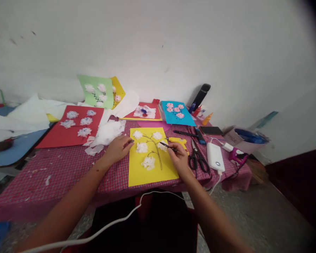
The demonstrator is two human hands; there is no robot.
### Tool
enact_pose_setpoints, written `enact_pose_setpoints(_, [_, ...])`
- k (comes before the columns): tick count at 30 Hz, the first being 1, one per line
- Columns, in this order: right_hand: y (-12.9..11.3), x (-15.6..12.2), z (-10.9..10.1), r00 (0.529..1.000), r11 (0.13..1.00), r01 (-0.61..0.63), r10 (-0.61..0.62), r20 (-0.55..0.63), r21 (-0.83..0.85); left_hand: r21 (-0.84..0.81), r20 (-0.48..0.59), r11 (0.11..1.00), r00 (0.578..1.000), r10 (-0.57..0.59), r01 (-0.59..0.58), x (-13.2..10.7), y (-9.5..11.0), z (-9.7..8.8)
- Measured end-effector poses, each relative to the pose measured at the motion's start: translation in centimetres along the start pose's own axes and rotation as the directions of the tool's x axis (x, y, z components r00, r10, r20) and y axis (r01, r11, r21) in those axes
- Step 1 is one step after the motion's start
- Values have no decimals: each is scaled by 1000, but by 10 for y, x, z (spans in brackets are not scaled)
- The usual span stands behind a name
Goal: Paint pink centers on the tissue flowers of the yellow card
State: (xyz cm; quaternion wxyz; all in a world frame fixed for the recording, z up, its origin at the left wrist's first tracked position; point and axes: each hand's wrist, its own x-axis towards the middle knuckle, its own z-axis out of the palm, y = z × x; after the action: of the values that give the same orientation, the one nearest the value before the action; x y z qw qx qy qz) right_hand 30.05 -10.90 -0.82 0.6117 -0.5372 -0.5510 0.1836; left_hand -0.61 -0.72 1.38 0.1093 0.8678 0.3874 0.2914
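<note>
The right hand (177,158) pinches a black pen (168,146) above the yellow card (147,177), which bears 5 white tissue blossoms (142,147); the left hand (118,149) rests at the card's left edge, fingers together.

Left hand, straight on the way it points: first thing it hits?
The left hand would probably meet the white tissue-paper flower at the upper left of the yellow sheet. Depth is unclear, so it might pass just below it.
</note>
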Motion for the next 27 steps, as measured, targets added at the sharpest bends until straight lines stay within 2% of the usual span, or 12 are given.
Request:
enact_pose_setpoints(3, [-16,16,-5,1000,1000,-9,9,8,26,-25,-44,1000,999,14,-15,6,13,-7])
enact_pose_setpoints(6, [-36,43,-2,997,998,68,-67,22,-2,-38,-85,999,996,36,-39,22,27,-13])
enact_pose_setpoints(9, [-44,72,19,994,994,111,-111,3,23,-49,-114,997,992,47,-53,48,32,-12])
enact_pose_setpoints(13, [-23,97,55,991,988,135,-134,-23,78,-76,-147,997,989,-30,19,69,25,3])
enact_pose_setpoints(16, [-2,97,69,983,984,171,-168,-68,52,-81,-154,994,985,-84,72,64,15,13])
enact_pose_setpoints(19, [10,86,67,988,991,125,-121,-94,45,-40,-75,998,996,-55,52,53,10,19])
enact_pose_setpoints(22, [9,75,61,994,994,87,-83,-66,60,8,-9,1000,1000,5,-5,48,9,21])
enact_pose_setpoints(27, [-1,70,60,1000,975,8,-6,-9,224,60,-18,995,997,75,-73,49,9,25])
